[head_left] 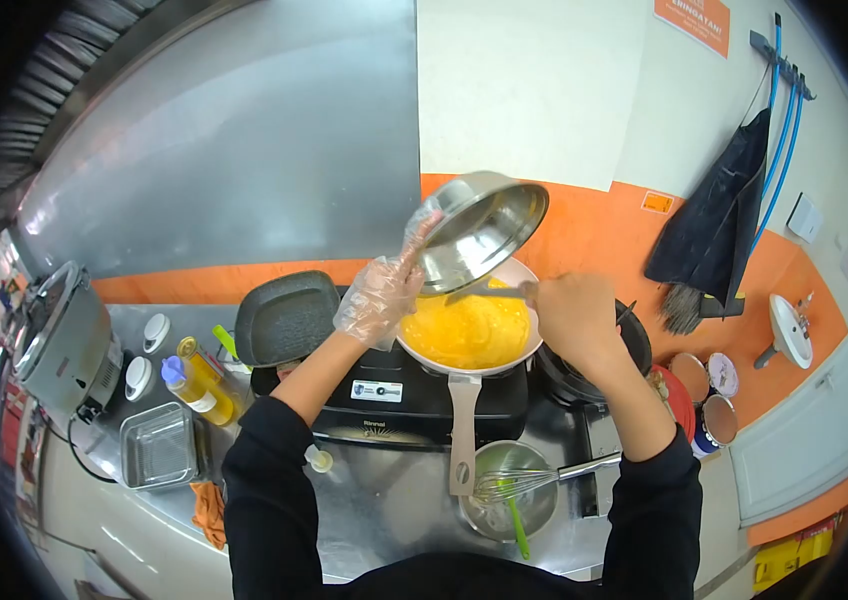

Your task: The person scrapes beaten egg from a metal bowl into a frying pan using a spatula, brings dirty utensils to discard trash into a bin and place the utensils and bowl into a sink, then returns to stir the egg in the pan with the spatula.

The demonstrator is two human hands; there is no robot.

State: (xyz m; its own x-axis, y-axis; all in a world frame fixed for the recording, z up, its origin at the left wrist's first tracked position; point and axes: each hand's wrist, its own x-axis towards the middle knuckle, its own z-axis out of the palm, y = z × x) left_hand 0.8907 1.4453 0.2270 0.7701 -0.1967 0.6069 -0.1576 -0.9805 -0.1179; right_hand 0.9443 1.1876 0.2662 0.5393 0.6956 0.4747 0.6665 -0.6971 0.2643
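My left hand (384,290), in a clear plastic glove, grips a steel mixing bowl (489,225) by its side. The bowl is tilted on edge over a frying pan (463,420) on the stove, its mouth facing down and to the right. Yellow liquid that looks like beaten egg (469,330) covers the pan's bottom. Bare and closed, my right hand (576,315) holds a grey utensil (504,291), probably a spatula, by its handle. Its tip is near the bowl's lower rim, above the pan; I cannot tell whether it touches the bowl.
The black stove (384,410) also carries a square grill pan (289,318) at left. A dark pan (634,345) stands right. In front, another steel bowl (484,525) holds a whisk (519,484) and a green-handled tool. Oil bottles (202,395) and a glass container (159,447) stand left.
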